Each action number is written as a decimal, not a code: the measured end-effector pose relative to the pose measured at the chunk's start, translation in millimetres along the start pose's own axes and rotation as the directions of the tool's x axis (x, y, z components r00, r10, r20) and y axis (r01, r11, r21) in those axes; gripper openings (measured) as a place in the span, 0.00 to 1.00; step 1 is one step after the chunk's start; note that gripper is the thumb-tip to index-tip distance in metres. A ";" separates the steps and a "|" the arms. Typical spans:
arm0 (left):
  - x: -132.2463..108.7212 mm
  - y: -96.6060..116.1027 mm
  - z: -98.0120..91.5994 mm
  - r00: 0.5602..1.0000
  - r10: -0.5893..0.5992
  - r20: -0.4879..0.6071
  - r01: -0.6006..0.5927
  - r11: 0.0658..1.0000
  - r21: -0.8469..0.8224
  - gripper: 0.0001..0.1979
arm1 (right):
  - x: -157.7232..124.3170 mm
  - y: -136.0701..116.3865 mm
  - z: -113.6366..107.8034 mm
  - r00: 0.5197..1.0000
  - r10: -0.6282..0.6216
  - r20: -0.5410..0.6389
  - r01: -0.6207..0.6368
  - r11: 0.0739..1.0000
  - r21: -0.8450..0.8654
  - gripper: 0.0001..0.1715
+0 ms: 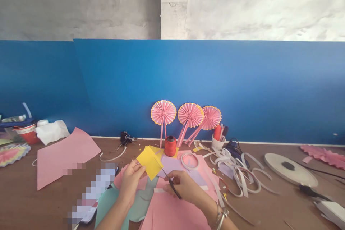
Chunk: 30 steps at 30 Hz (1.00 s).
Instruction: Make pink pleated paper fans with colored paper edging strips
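Note:
My left hand (131, 179) pinches a yellow paper square (151, 162) by its left corner, holding it above the table. In my right hand (183, 187) is a pair of scissors (174, 186) with dark handles; the blades lie against the right side of the yellow paper. Whether they cut into it I cannot tell. Beneath my hands lie pink sheets (175, 215), a teal sheet (138, 201) and lilac paper (171, 165). Just behind the square stands a spool of red thread (170, 146), with more yellow paper (156, 150) beside it.
Several pleated pink paper fans (163, 112) lean on the blue partition (129, 79). White strips (242, 176) tangle at right, near a white cup (217, 142) of tools and a round cream disc (291, 169). A large pink sheet (67, 154) and keys (128, 138) lie left.

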<state>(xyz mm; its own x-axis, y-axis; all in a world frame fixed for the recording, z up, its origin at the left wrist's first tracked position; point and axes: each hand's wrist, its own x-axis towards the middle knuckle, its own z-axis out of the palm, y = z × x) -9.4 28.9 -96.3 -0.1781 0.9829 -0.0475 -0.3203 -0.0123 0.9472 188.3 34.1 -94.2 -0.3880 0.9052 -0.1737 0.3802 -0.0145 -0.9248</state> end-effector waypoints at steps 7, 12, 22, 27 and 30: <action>0.2 -0.7 -0.3 1.000 0.008 0.004 -0.008 1.000 0.000 0.25 | -1.8 -3.4 -0.7 1.000 0.003 -0.004 -0.003 1.000 -0.019 0.12; 1.1 -1.9 -0.1 1.000 0.005 0.005 -0.005 1.000 -0.004 0.24 | -4.4 -9.7 -2.1 1.000 0.017 0.001 -0.017 1.000 -0.025 0.13; 4.1 -5.5 -2.6 1.000 -0.002 0.008 0.002 1.000 -0.015 0.26 | -5.3 -13.4 -2.8 1.000 -0.005 -0.007 0.005 0.999 -0.048 0.13; 4.4 -6.8 -2.9 1.000 -0.001 0.007 0.001 1.000 -0.020 0.27 | -4.9 -10.8 -3.7 1.000 -0.014 -0.004 0.014 0.998 -0.056 0.12; 4.7 -7.0 -2.7 1.000 -0.004 0.010 0.004 1.000 -0.024 0.27 | -4.9 -9.1 -4.0 1.000 -0.015 -0.003 0.015 0.998 -0.053 0.12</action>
<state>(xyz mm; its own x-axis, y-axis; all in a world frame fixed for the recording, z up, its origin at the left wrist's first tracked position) -10.5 33.1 -104.0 -0.1672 0.9848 -0.0482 -0.3432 -0.0123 0.9392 190.1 31.5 -83.5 -0.3911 0.9066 -0.1584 0.4186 0.0219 -0.9079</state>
